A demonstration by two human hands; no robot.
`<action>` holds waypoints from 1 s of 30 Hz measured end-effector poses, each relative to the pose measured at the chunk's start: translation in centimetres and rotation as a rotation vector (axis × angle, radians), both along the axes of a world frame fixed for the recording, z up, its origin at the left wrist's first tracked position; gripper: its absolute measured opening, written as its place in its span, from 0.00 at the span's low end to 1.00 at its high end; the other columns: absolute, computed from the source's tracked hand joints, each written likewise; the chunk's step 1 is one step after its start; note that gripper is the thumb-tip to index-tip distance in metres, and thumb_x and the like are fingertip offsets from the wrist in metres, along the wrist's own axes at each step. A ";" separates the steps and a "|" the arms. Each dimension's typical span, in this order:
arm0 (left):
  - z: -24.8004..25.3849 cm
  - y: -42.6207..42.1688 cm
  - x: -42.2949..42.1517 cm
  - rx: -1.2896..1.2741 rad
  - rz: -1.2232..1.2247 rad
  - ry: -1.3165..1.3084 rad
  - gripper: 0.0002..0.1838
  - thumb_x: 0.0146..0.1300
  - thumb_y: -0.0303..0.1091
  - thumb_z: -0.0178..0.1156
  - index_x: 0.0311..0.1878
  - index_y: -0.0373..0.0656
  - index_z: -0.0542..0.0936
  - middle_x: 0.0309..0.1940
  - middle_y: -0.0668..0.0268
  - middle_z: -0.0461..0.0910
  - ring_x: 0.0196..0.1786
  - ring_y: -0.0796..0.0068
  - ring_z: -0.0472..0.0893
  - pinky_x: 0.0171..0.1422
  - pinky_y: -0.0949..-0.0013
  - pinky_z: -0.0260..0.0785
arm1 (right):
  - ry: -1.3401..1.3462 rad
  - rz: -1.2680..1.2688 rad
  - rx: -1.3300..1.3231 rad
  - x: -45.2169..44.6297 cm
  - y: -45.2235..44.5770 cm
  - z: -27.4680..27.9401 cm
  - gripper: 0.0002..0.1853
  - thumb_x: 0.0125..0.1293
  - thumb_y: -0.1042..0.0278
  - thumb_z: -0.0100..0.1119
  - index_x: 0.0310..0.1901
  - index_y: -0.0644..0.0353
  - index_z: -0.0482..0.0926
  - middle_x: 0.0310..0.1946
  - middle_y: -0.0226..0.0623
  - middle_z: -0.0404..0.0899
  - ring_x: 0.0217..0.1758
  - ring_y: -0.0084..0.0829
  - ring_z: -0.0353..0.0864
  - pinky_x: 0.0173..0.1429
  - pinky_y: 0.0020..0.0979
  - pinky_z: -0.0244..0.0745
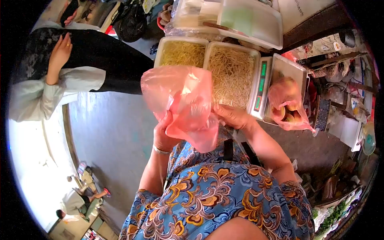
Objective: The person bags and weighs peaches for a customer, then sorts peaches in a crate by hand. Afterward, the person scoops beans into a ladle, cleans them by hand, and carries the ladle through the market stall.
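Note:
A thin pink plastic bag [186, 100] is spread between my two hands, in front of the two tubs. My left hand [165, 134] is closed on the bag's lower left side, with a bracelet at the wrist. My right hand [232, 116] pinches its right edge, just below the tub of pale sprouts [232, 74]. Behind the top of the bag is a tub of yellowish strands [183, 53]. To the right, a scale [262, 86] with green displays stands beside a tray [288, 64], where another pink bag [286, 106] holds several round yellowish items.
A person in black trousers [116, 66] and a light top stands at the upper left, one hand [61, 54] on the clothing. White lidded boxes [252, 20] lie behind the tubs. Another person [74, 203] sits at the lower left. Greens [334, 216] lie at the lower right.

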State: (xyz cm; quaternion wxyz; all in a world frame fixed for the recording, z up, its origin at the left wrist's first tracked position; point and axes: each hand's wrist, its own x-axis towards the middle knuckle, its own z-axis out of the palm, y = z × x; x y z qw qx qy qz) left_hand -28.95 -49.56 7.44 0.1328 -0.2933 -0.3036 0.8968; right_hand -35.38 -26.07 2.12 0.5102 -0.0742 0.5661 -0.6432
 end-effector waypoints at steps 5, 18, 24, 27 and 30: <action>-1.4 -2.7 0.5 -1.401 -0.376 0.254 0.34 0.71 0.48 0.44 0.76 0.50 0.49 0.72 0.49 0.56 0.70 0.48 0.62 0.70 0.47 0.58 | -0.453 -0.516 -0.569 -0.2 -2.6 -0.8 0.17 0.63 0.72 0.63 0.54 0.58 0.76 0.40 0.29 0.82 0.45 0.25 0.81 0.55 0.29 0.76; -2.5 -5.0 0.9 -1.360 -0.222 0.318 0.30 0.69 0.43 0.52 0.67 0.34 0.63 0.62 0.56 0.70 0.64 0.59 0.70 0.70 0.54 0.60 | -0.804 -0.601 -0.429 1.5 -2.3 -1.8 0.24 0.60 0.70 0.66 0.58 0.62 0.74 0.49 0.39 0.81 0.51 0.32 0.81 0.59 0.35 0.76; -2.6 -5.5 0.6 -1.366 -0.262 0.256 0.26 0.69 0.40 0.52 0.65 0.33 0.66 0.59 0.57 0.73 0.62 0.60 0.72 0.68 0.55 0.62 | -0.913 -0.487 -0.462 1.7 -1.8 -2.5 0.16 0.63 0.69 0.63 0.52 0.64 0.78 0.44 0.39 0.83 0.50 0.29 0.82 0.58 0.34 0.77; -1.7 -4.5 -0.1 -1.297 -0.274 0.337 0.26 0.69 0.40 0.50 0.65 0.35 0.66 0.57 0.57 0.74 0.60 0.59 0.73 0.65 0.54 0.65 | -0.720 -0.641 -0.358 1.9 -1.8 -2.5 0.11 0.65 0.69 0.62 0.46 0.63 0.81 0.38 0.34 0.84 0.41 0.25 0.83 0.48 0.29 0.79; -2.1 -5.1 -0.4 -1.159 -0.389 0.319 0.27 0.67 0.38 0.54 0.67 0.38 0.65 0.56 0.57 0.74 0.58 0.59 0.74 0.60 0.55 0.70 | -0.398 -0.650 -0.256 2.0 -1.7 -2.9 0.07 0.64 0.68 0.63 0.41 0.61 0.83 0.31 0.27 0.82 0.30 0.19 0.77 0.36 0.23 0.72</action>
